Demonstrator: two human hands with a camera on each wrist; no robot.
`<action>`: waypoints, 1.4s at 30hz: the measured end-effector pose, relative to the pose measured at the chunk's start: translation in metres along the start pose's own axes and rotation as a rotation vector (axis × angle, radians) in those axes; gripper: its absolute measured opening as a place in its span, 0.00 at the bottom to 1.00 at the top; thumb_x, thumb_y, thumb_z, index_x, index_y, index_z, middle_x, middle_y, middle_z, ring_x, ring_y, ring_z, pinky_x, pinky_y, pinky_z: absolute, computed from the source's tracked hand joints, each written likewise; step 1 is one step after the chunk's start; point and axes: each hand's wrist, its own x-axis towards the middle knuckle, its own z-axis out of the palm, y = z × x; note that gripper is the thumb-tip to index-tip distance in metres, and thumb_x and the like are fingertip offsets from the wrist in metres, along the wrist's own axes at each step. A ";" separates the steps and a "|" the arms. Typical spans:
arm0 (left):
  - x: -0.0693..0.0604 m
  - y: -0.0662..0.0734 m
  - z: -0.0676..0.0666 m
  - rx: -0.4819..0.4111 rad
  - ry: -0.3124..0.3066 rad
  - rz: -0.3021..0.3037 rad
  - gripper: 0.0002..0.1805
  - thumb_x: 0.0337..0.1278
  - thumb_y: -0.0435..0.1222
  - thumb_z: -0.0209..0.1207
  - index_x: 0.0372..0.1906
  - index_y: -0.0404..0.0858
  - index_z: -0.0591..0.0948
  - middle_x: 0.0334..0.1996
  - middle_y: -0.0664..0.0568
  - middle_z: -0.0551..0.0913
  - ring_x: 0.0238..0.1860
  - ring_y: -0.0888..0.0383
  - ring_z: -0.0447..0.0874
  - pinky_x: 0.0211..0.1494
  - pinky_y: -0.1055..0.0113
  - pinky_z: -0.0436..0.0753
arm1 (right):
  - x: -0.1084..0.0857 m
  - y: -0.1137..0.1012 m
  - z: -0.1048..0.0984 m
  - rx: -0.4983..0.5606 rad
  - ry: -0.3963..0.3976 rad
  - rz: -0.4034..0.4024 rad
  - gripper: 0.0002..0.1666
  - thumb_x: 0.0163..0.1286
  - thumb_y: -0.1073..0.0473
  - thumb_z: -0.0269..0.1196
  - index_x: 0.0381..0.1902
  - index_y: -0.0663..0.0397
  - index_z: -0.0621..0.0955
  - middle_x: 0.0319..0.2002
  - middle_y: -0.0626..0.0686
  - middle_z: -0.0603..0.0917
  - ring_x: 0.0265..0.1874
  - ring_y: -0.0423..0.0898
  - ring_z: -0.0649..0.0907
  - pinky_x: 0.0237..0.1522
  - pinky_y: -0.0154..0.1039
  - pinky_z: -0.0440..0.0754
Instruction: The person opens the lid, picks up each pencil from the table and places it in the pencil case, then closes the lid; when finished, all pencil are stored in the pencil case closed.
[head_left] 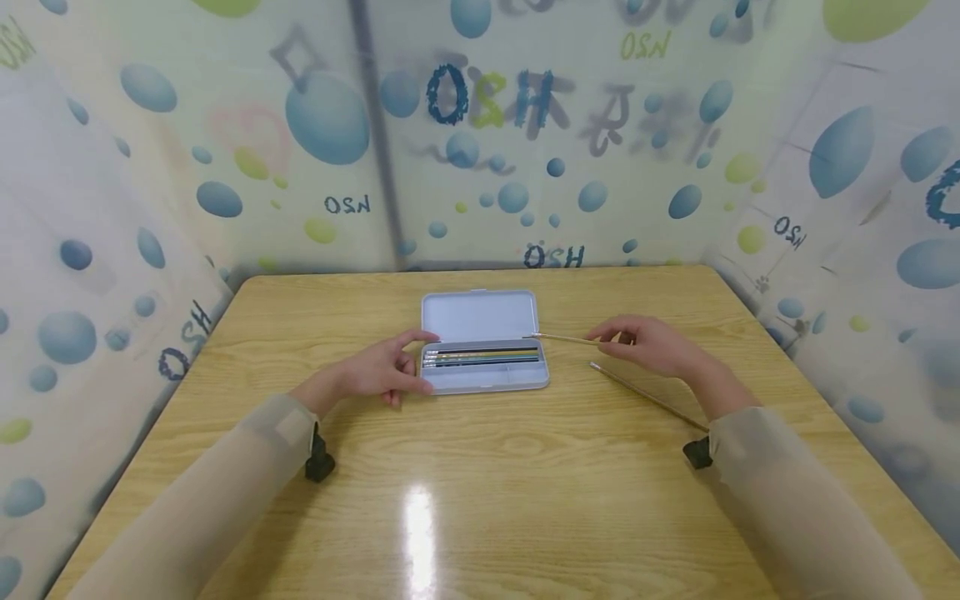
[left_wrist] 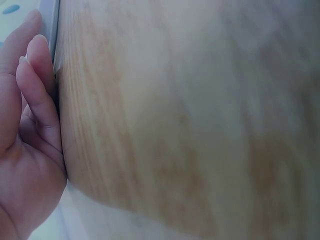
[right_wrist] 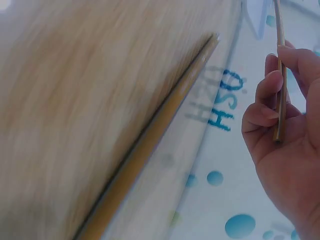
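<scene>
An open white pencil case (head_left: 465, 381) lies on the table with its lid (head_left: 480, 317) folded back. Several pencils (head_left: 480, 357) lie side by side in its rear compartment. At the case's left end, my left hand (head_left: 378, 368) holds the side between thumb and index finger; the other fingers are curled in. My right hand (head_left: 648, 343) pinches a gold-coloured pencil (right_wrist: 281, 30), whose far tip reaches the right side of the case near the hinge. Another gold-coloured pencil (head_left: 648, 396) lies slantwise on the table below the right hand, its near end hidden by the sleeve.
The wooden table (head_left: 480, 467) ends at a back edge just behind the case. Printed curtains (head_left: 480, 167) with blue and green drops enclose it at the back and both sides. Dark wrist bands (head_left: 320, 462) sit at both cuffs.
</scene>
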 end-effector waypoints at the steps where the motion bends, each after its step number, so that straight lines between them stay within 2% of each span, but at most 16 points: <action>1: 0.000 0.000 0.000 0.001 0.001 -0.002 0.50 0.67 0.46 0.77 0.85 0.54 0.59 0.30 0.50 0.79 0.19 0.56 0.81 0.26 0.67 0.83 | 0.003 -0.003 0.002 0.003 -0.005 -0.004 0.17 0.85 0.55 0.64 0.65 0.45 0.88 0.52 0.51 0.89 0.38 0.45 0.81 0.41 0.40 0.80; 9: 0.000 0.001 -0.001 0.004 0.002 -0.006 0.50 0.67 0.46 0.77 0.85 0.55 0.59 0.30 0.50 0.78 0.19 0.56 0.82 0.25 0.68 0.82 | 0.030 -0.024 0.017 0.033 -0.042 -0.040 0.18 0.85 0.55 0.64 0.66 0.46 0.88 0.51 0.52 0.90 0.41 0.47 0.81 0.46 0.44 0.81; 17: 0.000 0.001 -0.001 0.005 0.001 -0.012 0.50 0.68 0.46 0.76 0.85 0.55 0.59 0.31 0.50 0.78 0.19 0.57 0.82 0.26 0.69 0.81 | 0.058 -0.046 0.039 0.061 -0.087 -0.067 0.16 0.85 0.56 0.63 0.64 0.43 0.89 0.62 0.50 0.89 0.52 0.50 0.82 0.57 0.47 0.81; 21: 0.000 0.001 -0.001 0.004 -0.001 -0.005 0.50 0.68 0.46 0.76 0.85 0.55 0.59 0.31 0.50 0.78 0.19 0.57 0.82 0.26 0.68 0.81 | 0.071 -0.058 0.049 0.076 -0.104 -0.059 0.15 0.85 0.55 0.64 0.62 0.42 0.90 0.62 0.48 0.89 0.55 0.50 0.82 0.60 0.48 0.81; 25: 0.000 0.001 -0.001 -0.005 0.000 -0.008 0.50 0.68 0.45 0.77 0.85 0.55 0.59 0.31 0.50 0.79 0.19 0.57 0.81 0.26 0.69 0.81 | 0.084 -0.068 0.060 0.055 -0.118 -0.084 0.14 0.85 0.56 0.63 0.62 0.43 0.90 0.61 0.49 0.89 0.55 0.50 0.83 0.63 0.51 0.82; 33: 0.000 0.002 -0.001 0.005 -0.004 -0.012 0.49 0.68 0.45 0.76 0.85 0.55 0.59 0.32 0.50 0.79 0.20 0.57 0.82 0.26 0.69 0.80 | 0.100 -0.084 0.076 0.002 -0.140 -0.118 0.15 0.86 0.56 0.62 0.62 0.42 0.90 0.60 0.50 0.87 0.54 0.48 0.82 0.62 0.50 0.82; 38: 0.000 0.002 -0.001 0.006 -0.003 -0.013 0.49 0.69 0.46 0.76 0.85 0.55 0.59 0.32 0.50 0.79 0.20 0.57 0.82 0.26 0.69 0.80 | 0.105 -0.086 0.080 0.002 -0.134 -0.128 0.14 0.86 0.57 0.63 0.61 0.42 0.91 0.57 0.51 0.86 0.51 0.48 0.80 0.58 0.48 0.80; 42: 0.000 0.002 0.000 0.000 -0.001 -0.013 0.49 0.69 0.45 0.76 0.85 0.55 0.59 0.32 0.50 0.79 0.20 0.57 0.82 0.25 0.69 0.80 | 0.110 -0.086 0.081 -0.037 -0.125 -0.176 0.14 0.84 0.60 0.64 0.59 0.45 0.92 0.55 0.51 0.89 0.52 0.48 0.80 0.59 0.48 0.80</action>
